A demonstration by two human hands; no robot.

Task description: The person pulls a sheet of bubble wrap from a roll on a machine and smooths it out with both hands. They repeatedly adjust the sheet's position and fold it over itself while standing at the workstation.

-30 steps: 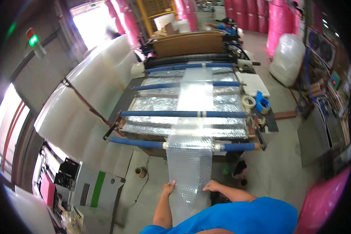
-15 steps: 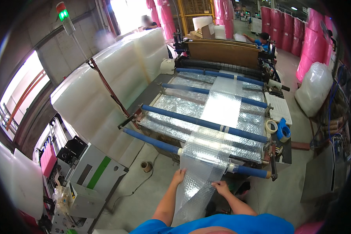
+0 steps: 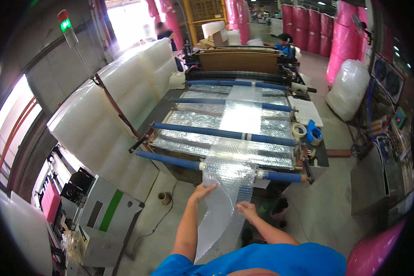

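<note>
A strip of clear bubble wrap (image 3: pixel 225 184) runs toward me over the nearest blue roller (image 3: pixel 170 158) and hangs down in front of my body. My left hand (image 3: pixel 203 191) grips its left edge, thumb on top and the other fingers mostly behind the film. On the opposite edge, my right hand (image 3: pixel 247 210) is closed in a pinch, slightly lower and nearer to me. Between the hands the strip bows, and its lower end drops toward my blue shirt.
Silver bubble sheeting (image 3: pixel 188 119) covers the machine bed under several blue rollers. Tape rolls (image 3: pixel 313 134) and a paper sheet (image 3: pixel 306 112) lie at its right. A grey machine (image 3: pixel 108 207) stands left, near a small brown tube (image 3: pixel 164 198) on the floor. Two people are beyond the machine.
My view has shifted, so the machine sits further left. The bubble wrap between my hands is less twisted and lies more squarely below the roller. Both hands keep their hold on its edges.
</note>
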